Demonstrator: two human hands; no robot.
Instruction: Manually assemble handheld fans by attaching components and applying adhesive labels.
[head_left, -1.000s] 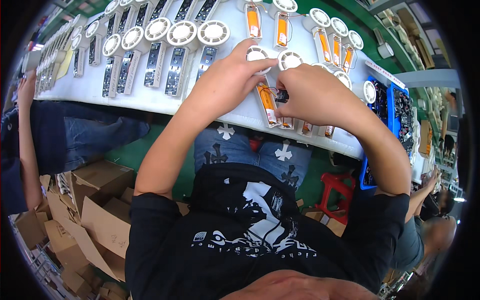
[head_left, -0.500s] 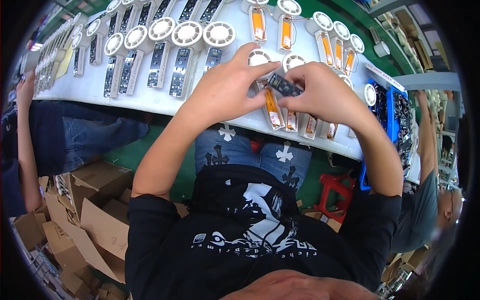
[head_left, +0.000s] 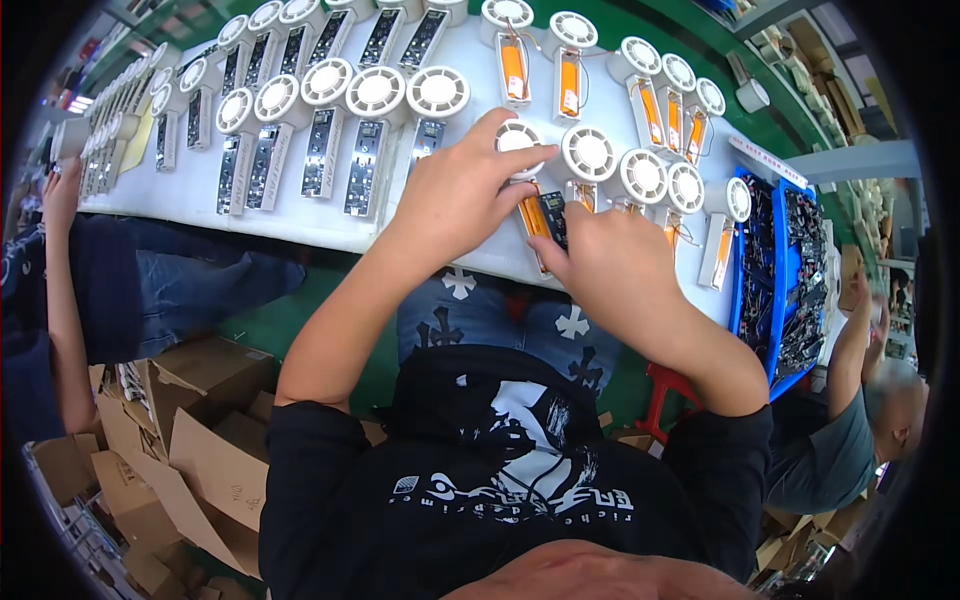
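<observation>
My left hand [head_left: 462, 188] grips an opened handheld fan with a round white grille head [head_left: 518, 140], its thumb and fingers around the neck. In that fan's handle lies an orange battery [head_left: 535, 216]. A dark circuit board [head_left: 553, 217] is pinched by my right hand [head_left: 618, 262], set against the battery's right side; its lower end hides behind the fingers. Whether the board touches the handle, I cannot tell. Just right of it stand more open fans, among them one with a round white head [head_left: 588, 152].
Fans with boards fitted [head_left: 368, 160] line the table's left side. Open fans with orange batteries [head_left: 570, 85] stand at the back. Blue trays of dark boards [head_left: 785, 270] sit at right. Cardboard boxes [head_left: 215, 460] and a red stool [head_left: 660, 395] are below. Co-workers sit on both sides.
My right hand has moved down with the circuit board, which turned from lying crosswise to nearly in line with the handle. My left hand stays at the fan's head.
</observation>
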